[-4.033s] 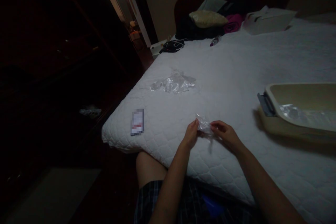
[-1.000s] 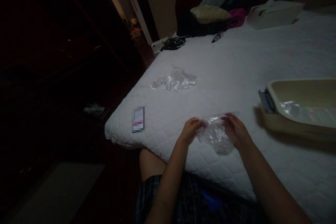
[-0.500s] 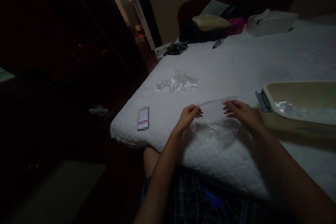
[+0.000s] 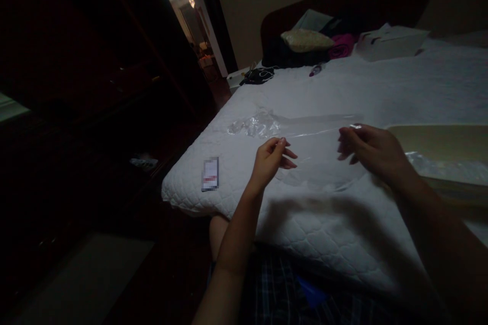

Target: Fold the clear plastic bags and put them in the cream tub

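A clear plastic bag [image 4: 318,155] hangs spread out between my two hands above the white quilted bed [image 4: 343,91]. My left hand [image 4: 271,160] pinches its upper left corner with thumb and forefinger. My right hand [image 4: 371,152] pinches the upper right corner. The bag's top edge is pulled taut and the rest droops toward the mattress.
A pile of crumpled clear plastic bags [image 4: 253,124] lies beyond my left hand. A small card [image 4: 210,174] rests near the bed corner. A beige tub [image 4: 446,160] with plastic inside stands at right. Pillows, clothes and a white box [image 4: 391,40] crowd the headboard. Dark floor lies to the left.
The small crumpled bag has been unfolded and stretched wide. Both hands rose and moved apart, and the view tilted slightly upward.
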Available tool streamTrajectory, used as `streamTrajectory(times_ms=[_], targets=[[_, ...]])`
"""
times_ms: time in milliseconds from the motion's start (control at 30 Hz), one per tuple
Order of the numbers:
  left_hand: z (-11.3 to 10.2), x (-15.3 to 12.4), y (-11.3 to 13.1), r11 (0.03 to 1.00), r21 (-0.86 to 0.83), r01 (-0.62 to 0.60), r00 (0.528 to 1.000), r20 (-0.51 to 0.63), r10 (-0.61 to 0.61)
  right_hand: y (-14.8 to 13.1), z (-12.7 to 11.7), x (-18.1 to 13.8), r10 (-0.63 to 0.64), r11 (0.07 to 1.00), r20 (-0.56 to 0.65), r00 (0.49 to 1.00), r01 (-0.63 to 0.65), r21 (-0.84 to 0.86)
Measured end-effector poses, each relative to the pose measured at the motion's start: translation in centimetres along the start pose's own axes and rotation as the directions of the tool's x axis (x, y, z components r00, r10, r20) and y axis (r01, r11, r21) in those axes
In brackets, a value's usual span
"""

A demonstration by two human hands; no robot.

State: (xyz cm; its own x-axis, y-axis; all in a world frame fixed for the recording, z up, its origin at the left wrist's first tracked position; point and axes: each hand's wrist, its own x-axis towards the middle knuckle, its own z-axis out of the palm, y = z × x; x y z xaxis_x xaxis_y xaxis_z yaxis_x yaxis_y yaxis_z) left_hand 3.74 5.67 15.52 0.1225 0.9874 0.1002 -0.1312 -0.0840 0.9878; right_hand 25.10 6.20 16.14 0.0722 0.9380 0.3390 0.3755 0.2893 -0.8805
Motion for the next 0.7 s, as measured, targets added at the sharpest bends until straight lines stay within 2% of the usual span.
streamTrajectory(times_ms=[133,233,333,433,500,567,633,700], targets=[[-0.6,0.2,1.4,0.999,-0.026,0.032,0.998,0.049,-0.031,-1.0,-1.0,1.4,0.069,0.995,0.076,0.995,-0.075,0.073],[-1.4,1.0,0.5,0.993,-0.034,0.112,0.992,0.063,-0.109,0.7,-0.9,2.6,0.172,0.965,0.21,0.962,-0.207,0.16],[-2.3,2.1,-1.7,0.972,-0.056,0.228,0.972,0.07,-0.224,3.9,-0.4,3.2,0.266,0.901,0.325,0.908,-0.354,0.251],[-3.3,3.4,-4.4,0.926,-0.078,0.37,0.929,0.034,-0.369,7.1,0.3,3.1,0.368,0.86,0.378,0.85,-0.465,0.21],[-3.9,4.4,-6.3,0.877,-0.093,0.472,0.881,0.0,-0.474,8.9,1.0,2.9,0.418,0.85,0.391,0.82,-0.504,0.15],[-4.4,5.2,-8.1,0.803,-0.084,0.59,0.806,0.012,-0.591,10.4,1.8,2.6,0.467,0.839,0.384,0.797,-0.536,0.093],[-4.9,5.8,-9.8,0.771,-0.094,0.629,0.775,0.013,-0.631,11.9,2.8,2.2,0.505,0.817,0.374,0.778,-0.571,0.085],[-5.2,6.1,-11.4,0.779,-0.102,0.618,0.784,0.001,-0.621,13.6,3.9,1.7,0.515,0.798,0.358,0.779,-0.588,0.133]])
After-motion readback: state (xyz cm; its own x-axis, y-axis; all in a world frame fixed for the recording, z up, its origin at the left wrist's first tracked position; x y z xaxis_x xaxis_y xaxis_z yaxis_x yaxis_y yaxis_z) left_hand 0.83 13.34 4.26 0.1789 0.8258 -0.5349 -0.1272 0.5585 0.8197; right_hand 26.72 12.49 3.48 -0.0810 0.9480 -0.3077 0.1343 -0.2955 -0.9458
